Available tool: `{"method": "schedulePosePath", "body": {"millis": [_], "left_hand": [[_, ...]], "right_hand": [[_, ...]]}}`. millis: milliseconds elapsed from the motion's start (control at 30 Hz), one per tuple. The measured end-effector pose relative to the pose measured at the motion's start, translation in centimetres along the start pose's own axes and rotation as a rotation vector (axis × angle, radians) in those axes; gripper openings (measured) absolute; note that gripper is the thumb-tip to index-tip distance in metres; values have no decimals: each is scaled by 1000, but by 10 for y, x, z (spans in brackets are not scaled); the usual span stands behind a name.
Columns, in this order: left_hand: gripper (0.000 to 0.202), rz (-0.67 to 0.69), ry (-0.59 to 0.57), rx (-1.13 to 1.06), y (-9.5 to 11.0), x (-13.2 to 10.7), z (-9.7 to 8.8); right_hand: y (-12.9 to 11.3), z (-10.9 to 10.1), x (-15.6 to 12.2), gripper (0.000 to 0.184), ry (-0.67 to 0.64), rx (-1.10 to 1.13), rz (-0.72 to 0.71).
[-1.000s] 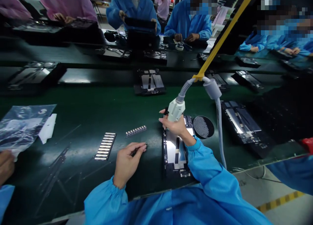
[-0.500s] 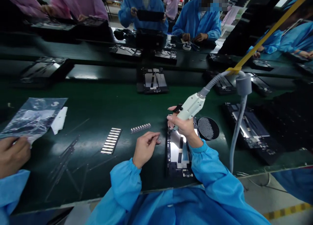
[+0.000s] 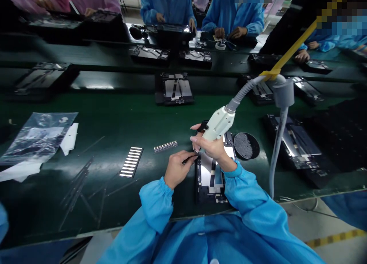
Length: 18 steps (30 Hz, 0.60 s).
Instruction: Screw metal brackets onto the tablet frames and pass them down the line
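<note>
My right hand (image 3: 212, 147) is wrapped round a pale electric screwdriver (image 3: 219, 122) with a black lever, tilted over an opened tablet-like device (image 3: 205, 174). Its lower end points down at the device's upper left corner and is mostly hidden by my fingers. My left hand (image 3: 178, 168) is pinched closed beside that end, at the device's left edge; whatever sits between the fingertips is too small to make out. Just right of the device stands a round black dish (image 3: 246, 145) filled with tiny parts, probably screws.
A striped strip sheet (image 3: 131, 162) and a small strip of parts (image 3: 165, 146) lie left of my hands. Further left are thin dark strips (image 3: 76, 187) and a plastic bag (image 3: 43, 132). A grey cable (image 3: 278, 153) hangs at right beside another opened device (image 3: 298, 141). Co-workers sit opposite.
My left hand has moved right, up to the screwdriver's lower end. The neighbour's hand at far left has left the plastic bag. Across the bench, a co-worker has lowered a dark panel.
</note>
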<state>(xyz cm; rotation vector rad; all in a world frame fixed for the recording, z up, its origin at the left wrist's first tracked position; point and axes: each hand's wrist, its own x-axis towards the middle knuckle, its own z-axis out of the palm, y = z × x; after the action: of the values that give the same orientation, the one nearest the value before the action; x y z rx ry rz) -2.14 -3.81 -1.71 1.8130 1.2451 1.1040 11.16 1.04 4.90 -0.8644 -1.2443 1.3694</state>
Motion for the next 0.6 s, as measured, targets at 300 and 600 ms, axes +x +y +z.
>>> {"method": "schedulePosePath", "body": {"millis": [300,600], "left_hand": [[9,-26,19,-4,0,1,1],[9,-73,62,-39,1,0,3]], "right_hand": [[0,1,-2,33,-8,-35,3],[-2,5,-5,30,-20,-53,-12]]}}
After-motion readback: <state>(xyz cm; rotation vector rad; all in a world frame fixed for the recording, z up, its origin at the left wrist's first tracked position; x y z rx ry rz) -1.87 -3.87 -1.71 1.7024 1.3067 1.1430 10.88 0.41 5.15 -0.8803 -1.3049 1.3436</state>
